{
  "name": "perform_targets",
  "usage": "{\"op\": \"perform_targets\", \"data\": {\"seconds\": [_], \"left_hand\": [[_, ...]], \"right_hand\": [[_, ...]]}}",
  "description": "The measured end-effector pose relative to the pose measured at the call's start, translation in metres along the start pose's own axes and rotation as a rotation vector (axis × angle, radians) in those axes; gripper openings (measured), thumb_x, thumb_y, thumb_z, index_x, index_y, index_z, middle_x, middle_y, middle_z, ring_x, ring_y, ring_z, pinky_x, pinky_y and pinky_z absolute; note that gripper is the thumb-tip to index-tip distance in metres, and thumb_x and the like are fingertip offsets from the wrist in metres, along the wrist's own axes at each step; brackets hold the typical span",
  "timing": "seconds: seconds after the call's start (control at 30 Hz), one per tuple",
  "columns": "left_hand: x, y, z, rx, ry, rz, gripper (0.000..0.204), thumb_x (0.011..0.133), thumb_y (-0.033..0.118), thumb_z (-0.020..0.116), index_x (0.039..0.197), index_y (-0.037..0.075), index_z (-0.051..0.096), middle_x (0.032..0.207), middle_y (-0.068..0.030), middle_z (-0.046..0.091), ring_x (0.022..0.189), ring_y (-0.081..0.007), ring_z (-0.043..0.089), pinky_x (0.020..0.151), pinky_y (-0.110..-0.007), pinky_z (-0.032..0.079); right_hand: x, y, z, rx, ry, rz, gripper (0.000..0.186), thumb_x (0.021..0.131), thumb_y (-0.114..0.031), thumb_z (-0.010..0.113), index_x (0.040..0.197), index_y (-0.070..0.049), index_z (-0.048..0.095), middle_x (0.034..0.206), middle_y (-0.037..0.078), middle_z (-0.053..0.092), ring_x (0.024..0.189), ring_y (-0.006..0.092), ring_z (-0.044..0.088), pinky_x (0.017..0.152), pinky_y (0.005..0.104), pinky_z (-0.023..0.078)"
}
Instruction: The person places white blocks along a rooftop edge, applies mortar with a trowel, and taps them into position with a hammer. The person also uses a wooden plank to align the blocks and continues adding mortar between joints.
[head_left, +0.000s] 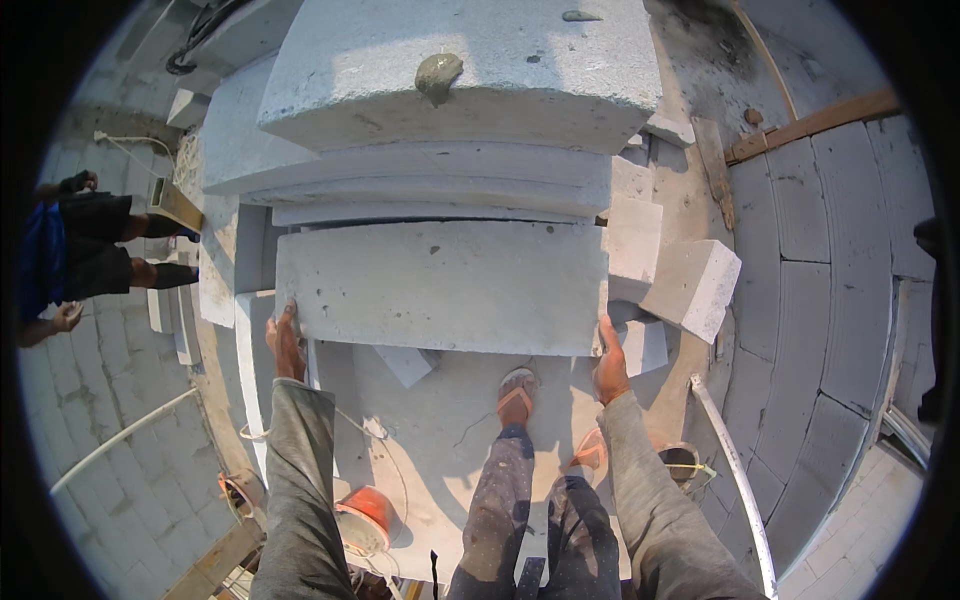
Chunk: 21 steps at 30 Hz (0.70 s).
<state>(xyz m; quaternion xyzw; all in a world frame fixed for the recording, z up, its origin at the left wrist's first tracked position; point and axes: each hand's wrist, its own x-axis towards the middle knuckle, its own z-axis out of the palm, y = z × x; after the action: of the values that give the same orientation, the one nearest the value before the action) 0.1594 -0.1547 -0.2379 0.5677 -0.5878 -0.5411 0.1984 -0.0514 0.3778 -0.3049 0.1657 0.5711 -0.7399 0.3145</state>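
Grey aerated-looking block [440, 290], one: long, flat-faced, rectangular, finely pitted, with a few darker pocks and slightly worn edges. Location: centre of the scene, its long side running left to right, just on the near side of a stack of similar slabs.

Left hand [287, 345]: clamped on the block's left end, near corner, thumb laid up against the face. Right hand [609, 365]: clamped on the opposite end, near corner, fingers along the edge. Both forearms in grey, creased cloth sleeves.

Large block [460, 75], far side, topmost of the stack: pale, rough-grained, chipped along its near edge, bearing a rounded, grey-brown lump [438, 78] that resembles mortar.

Cut block pieces [692, 290], right of the held block: angular, pale, lying at odd angles.

Block wall [855, 240], right: smooth grey units with thin dark joints. Timber plank [815, 125], far right: brown, straight, sawn.

White pipe [735, 475], near right: slender, round. Orange-red bucket [368, 510], near left: round-rimmed, on a dusty floor [440, 400].

Sandals [516, 395], worn, thong type, near. Second person [45, 250], left: blue top, dark shorts.
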Motion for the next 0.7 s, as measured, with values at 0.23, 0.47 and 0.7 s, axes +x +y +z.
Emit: {"op": "perform_targets", "data": {"seconds": [0.23,0.47,0.7], "left_hand": [[-0.036,0.081,-0.011,0.579,0.276,0.11,0.058,0.086,0.05,0.076,0.115,-0.001,0.072,0.114,-0.0199,0.072,0.107,-0.0311,0.067,0.094,-0.04,0.05],[-0.016,0.113,0.075,0.896,0.463,0.156,0.059,0.096,0.059,0.057,0.134,0.013,0.062,0.131,-0.015,0.064,0.127,-0.0371,0.053,0.099,-0.06,0.041],[-0.017,0.107,0.051,0.731,0.402,0.277,0.063,0.095,0.057,0.058,0.135,0.008,0.063,0.133,-0.0198,0.064,0.125,-0.039,0.059,0.107,-0.044,0.044]], "right_hand": [[-0.055,-0.143,0.046,-0.529,0.205,0.54,0.088,0.1,-0.065,0.038,0.144,0.011,0.047,0.136,0.02,0.06,0.121,0.0299,0.059,0.103,0.0367,0.047],[0.008,-0.179,0.086,-1.024,0.404,0.467,0.103,0.094,-0.077,0.03,0.135,0.014,0.054,0.127,0.028,0.062,0.118,0.0412,0.06,0.105,0.0475,0.044],[-0.041,-0.163,0.204,-1.631,-0.407,-0.737,0.109,0.082,-0.068,0.07,0.152,0.007,0.032,0.152,0.032,0.037,0.15,0.0431,0.027,0.124,0.0557,0.022]]}}
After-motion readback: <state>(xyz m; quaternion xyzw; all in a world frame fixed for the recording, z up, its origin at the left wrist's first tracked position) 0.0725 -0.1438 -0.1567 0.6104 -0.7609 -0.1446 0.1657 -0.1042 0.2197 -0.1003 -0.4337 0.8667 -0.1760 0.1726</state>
